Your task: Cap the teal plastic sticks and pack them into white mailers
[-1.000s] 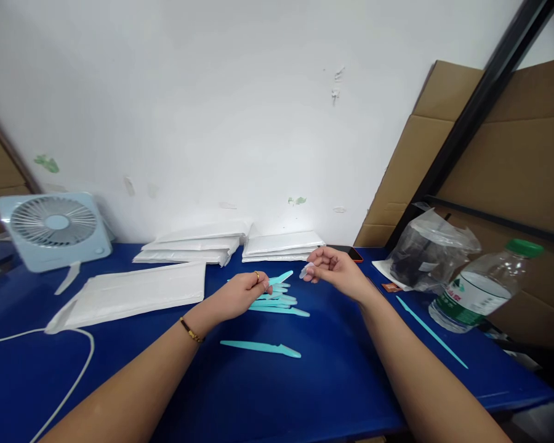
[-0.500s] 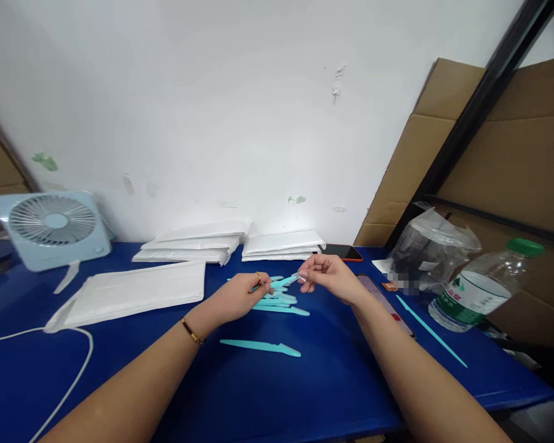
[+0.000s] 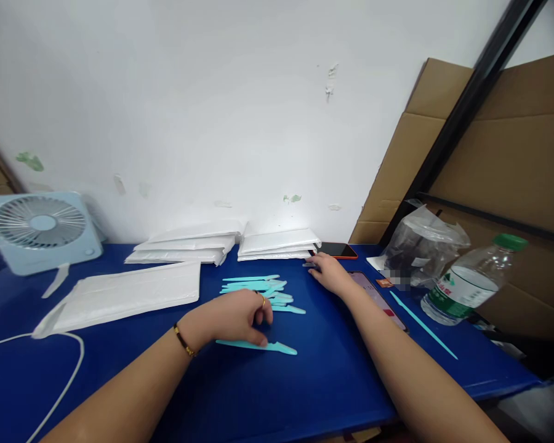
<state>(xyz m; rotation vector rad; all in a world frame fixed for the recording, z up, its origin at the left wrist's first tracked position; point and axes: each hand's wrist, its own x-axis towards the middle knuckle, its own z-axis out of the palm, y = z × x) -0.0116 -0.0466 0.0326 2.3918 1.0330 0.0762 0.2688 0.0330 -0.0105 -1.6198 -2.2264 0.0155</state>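
My left hand (image 3: 242,317) reaches down over a turquoise eyebrow razor (image 3: 281,349) lying alone near me. The thumb is at its handle and the curled fingers stay apart from the thumb, so the hand is open. Just beyond, several more turquoise eyebrow razors (image 3: 284,298) lie in a loose heap, partly behind that hand. My right hand (image 3: 330,274) rests further back with fingers stretched out, open. Its fingertips are by some small clear pieces (image 3: 308,264), too small to make out well, beside the white packets (image 3: 279,240).
More white packets (image 3: 184,243) lean along the wall, and one long packet (image 3: 133,292) lies at left. A fan (image 3: 44,224) stands far left, its cable trailing forward. Rightward are two phones (image 3: 378,298) (image 3: 344,250), a single razor (image 3: 422,325), a bottle (image 3: 466,283) and a plastic bag (image 3: 420,246).
The razor between my hands has been let go onto the heap. My left hand has come nearer to the single front razor. My right hand has moved back towards the white packets.
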